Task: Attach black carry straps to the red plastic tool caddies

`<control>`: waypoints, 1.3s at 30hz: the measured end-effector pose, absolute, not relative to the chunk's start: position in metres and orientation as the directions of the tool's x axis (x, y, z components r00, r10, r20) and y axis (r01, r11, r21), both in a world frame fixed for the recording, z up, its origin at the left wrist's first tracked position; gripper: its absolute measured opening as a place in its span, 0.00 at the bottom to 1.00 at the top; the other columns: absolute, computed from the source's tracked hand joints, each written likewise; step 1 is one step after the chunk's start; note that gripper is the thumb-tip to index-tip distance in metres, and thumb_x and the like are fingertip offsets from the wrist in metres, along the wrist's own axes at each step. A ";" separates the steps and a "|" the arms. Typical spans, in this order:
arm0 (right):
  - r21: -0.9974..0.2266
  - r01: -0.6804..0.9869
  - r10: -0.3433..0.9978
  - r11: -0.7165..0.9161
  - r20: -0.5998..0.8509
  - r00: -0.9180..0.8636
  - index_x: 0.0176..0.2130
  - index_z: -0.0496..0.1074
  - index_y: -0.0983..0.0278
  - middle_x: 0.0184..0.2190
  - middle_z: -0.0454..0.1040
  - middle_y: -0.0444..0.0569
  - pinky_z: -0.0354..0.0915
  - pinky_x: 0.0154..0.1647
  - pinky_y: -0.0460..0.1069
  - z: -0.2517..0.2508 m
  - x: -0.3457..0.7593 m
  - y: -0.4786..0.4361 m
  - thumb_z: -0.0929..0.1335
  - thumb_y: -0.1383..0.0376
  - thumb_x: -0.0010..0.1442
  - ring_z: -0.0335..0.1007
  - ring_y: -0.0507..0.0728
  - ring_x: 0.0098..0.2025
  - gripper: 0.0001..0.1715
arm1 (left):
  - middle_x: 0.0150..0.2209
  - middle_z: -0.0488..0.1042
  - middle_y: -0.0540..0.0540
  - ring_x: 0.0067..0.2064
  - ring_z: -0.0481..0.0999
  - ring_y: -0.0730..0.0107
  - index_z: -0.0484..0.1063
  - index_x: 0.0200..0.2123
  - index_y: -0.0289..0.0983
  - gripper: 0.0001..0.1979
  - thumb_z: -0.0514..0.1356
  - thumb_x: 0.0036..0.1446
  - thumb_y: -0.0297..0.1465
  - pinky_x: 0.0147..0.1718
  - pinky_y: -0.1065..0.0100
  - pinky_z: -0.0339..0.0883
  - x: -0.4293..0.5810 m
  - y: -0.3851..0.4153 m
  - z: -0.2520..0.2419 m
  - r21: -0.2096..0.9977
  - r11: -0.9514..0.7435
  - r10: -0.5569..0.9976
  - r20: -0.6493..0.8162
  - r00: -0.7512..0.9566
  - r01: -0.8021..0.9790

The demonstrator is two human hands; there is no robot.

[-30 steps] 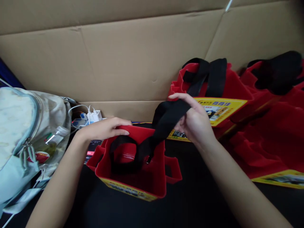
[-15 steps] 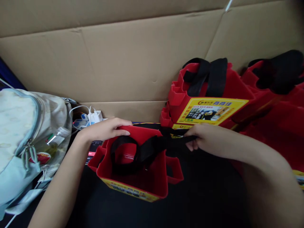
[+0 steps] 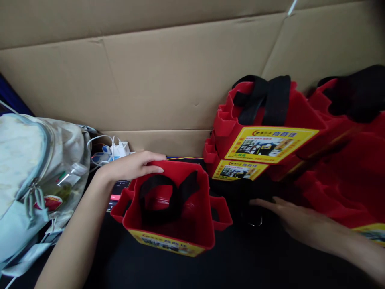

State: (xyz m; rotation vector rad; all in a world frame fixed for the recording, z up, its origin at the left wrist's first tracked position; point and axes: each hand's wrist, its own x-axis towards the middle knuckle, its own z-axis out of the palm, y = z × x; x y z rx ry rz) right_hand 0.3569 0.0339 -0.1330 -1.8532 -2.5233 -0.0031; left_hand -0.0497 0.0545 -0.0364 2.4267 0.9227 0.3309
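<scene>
Cardboard wall (image 3: 150, 88) behind, stacked red bags (image 3: 228, 128) at right. The front red bag (image 3: 180, 228) stands open on the dark surface (image 3: 240, 261), and its black strap (image 3: 156, 200), just released, now lies coiled inside. Left hand (image 3: 132, 165) fingers clamp the back rim. Right hand (image 3: 296, 220) has dropped flat beside it, fingers spread, empty.

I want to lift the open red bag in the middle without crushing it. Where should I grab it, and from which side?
Probably the black strap looped inside the red bag, taken from above: the mouth faces up and the strap arches across it. The left hand lies on the far rim, so reach in from the near side.
</scene>
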 end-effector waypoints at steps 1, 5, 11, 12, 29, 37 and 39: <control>0.004 0.955 0.955 0.295 -0.014 -0.295 0.49 0.70 0.52 0.40 0.73 0.55 0.70 0.26 0.52 -0.120 0.350 0.032 0.60 0.72 0.50 0.74 0.60 0.31 0.29 | 0.31 0.69 0.51 0.31 0.66 0.76 0.65 0.32 0.35 0.09 0.50 0.60 0.34 0.30 0.75 0.58 -0.050 0.054 -0.037 0.544 -0.635 0.673 0.041 0.738 0.548; -0.125 0.806 0.802 0.579 0.265 -0.535 0.53 0.64 0.58 0.48 0.66 0.55 0.67 0.46 0.57 -0.074 0.295 0.034 0.58 0.66 0.57 0.68 0.61 0.46 0.24 | 0.31 0.70 0.51 0.32 0.66 0.76 0.65 0.32 0.34 0.09 0.50 0.60 0.34 0.31 0.75 0.59 -0.050 0.053 -0.036 0.537 -0.640 0.672 0.044 0.740 0.550; -0.492 0.259 0.479 0.831 0.398 -0.783 0.44 0.67 0.60 0.41 0.70 0.48 0.65 0.44 0.48 -0.076 0.226 0.064 0.62 0.66 0.60 0.68 0.52 0.42 0.12 | 0.32 0.69 0.50 0.32 0.66 0.76 0.66 0.34 0.34 0.09 0.51 0.60 0.34 0.31 0.75 0.58 -0.051 0.053 -0.035 0.514 -0.657 0.666 0.053 0.744 0.551; -0.529 0.230 0.499 0.817 0.447 -0.742 0.42 0.67 0.61 0.38 0.70 0.47 0.65 0.40 0.46 -0.083 0.223 0.068 0.62 0.66 0.60 0.68 0.50 0.38 0.09 | 0.32 0.69 0.50 0.32 0.66 0.76 0.65 0.34 0.34 0.09 0.51 0.60 0.34 0.31 0.75 0.58 -0.051 0.053 -0.035 0.518 -0.657 0.662 0.047 0.748 0.548; -0.105 0.736 0.736 0.668 0.236 -0.634 0.29 0.63 0.65 0.26 0.66 0.46 0.55 0.29 0.46 -0.079 0.246 0.085 0.57 0.75 0.52 0.59 0.50 0.27 0.10 | 0.33 0.71 0.49 0.31 0.66 0.75 0.68 0.35 0.35 0.09 0.50 0.60 0.32 0.30 0.75 0.59 -0.052 0.044 -0.030 0.547 -0.667 0.625 0.041 0.779 0.506; -0.303 0.432 0.508 0.849 0.251 -0.824 0.52 0.63 0.62 0.51 0.65 0.51 0.57 0.52 0.51 -0.065 0.237 0.056 0.64 0.66 0.56 0.60 0.56 0.53 0.22 | 0.29 0.69 0.51 0.29 0.65 0.77 0.67 0.33 0.34 0.10 0.50 0.61 0.34 0.28 0.76 0.57 -0.053 0.041 -0.030 0.466 -0.685 0.631 -0.006 0.776 0.560; -0.341 0.331 0.437 0.880 0.307 -0.846 0.46 0.68 0.64 0.45 0.70 0.52 0.58 0.50 0.50 -0.066 0.224 0.054 0.61 0.65 0.60 0.63 0.55 0.49 0.14 | 0.29 0.69 0.51 0.29 0.65 0.77 0.66 0.33 0.34 0.10 0.50 0.61 0.34 0.28 0.76 0.57 -0.052 0.042 -0.030 0.475 -0.683 0.629 -0.003 0.777 0.555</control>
